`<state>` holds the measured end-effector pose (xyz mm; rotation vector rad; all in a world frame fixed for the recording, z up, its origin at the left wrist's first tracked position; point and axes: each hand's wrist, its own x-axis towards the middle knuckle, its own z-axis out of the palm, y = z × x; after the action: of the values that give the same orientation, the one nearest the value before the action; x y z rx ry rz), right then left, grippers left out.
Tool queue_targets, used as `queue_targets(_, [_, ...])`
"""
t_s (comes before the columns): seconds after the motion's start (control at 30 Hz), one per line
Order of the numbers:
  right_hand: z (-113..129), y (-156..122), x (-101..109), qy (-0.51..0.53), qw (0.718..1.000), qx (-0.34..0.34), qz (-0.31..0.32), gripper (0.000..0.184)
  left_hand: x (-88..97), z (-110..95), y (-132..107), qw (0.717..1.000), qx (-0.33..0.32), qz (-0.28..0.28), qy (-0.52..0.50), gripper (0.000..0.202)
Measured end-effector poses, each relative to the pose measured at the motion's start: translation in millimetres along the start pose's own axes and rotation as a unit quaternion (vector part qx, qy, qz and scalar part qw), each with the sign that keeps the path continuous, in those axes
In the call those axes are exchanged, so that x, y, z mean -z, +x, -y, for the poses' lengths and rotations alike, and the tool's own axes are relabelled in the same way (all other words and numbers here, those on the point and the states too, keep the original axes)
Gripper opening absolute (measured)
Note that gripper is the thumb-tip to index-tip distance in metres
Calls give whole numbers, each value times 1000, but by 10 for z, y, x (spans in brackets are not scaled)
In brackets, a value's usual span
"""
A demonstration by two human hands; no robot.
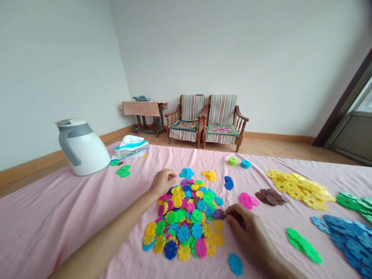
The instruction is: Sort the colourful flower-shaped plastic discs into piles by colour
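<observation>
A heap of mixed-colour plastic snowflake discs (188, 217) lies on the pink cloth in front of me. My left hand (164, 183) is over the heap's far left edge, beside a small light-blue group of discs (186, 173). Its fingers are curled together, and whatever is between them, if anything, is hidden. At the heap's right edge, my right hand (248, 224) pinches at a brown snowflake disc (222, 214), next to a purple one. Right of that hand are a pink group (248, 200) and a brown group (270, 197).
Yellow (302, 188), blue (348, 240) and green piles (356, 203) spread across the right side. A green row (303, 245) and one blue disc (235, 264) lie nearer. A white kettle (84, 147) and tissue box (132, 147) stand left. Two chairs (222, 116) are beyond.
</observation>
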<state>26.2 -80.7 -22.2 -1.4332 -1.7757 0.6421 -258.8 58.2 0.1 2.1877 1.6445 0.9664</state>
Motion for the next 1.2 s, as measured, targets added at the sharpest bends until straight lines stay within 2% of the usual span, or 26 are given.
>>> queue_targets(0.13, [-16,5,-5,-2,1000,7,-3,12,-126,-173,33,997,-21,76,12,18])
queue_targets(0.3, [-15,8,-3,7,1000,16,-2,15,-249,-206,124,996,-11,86,14,9])
queue_targets(0.47, [-27,2,-18,4,1000,24,-7,17,-281,-172,191,992,14,120,-29,15])
queue_targets(0.57, [-29,-1,-22,4,1000,23,-8,16,-278,-169,185,990,18,123,-67,17])
queue_targets(0.7, [-24,-1,-17,5,1000,23,-6,17,-219,-155,156,988,23,101,-111,13])
queue_targets(0.83, [-15,0,-1,-2,1000,23,-3,17,-83,-42,169,989,50,54,-125,14])
queue_targets(1.07, [-9,8,8,-8,1000,29,-2,16,103,286,181,989,129,-44,-49,7])
queue_targets(1.2, [-15,10,6,-6,1000,30,0,17,166,271,160,990,125,-62,-16,8])
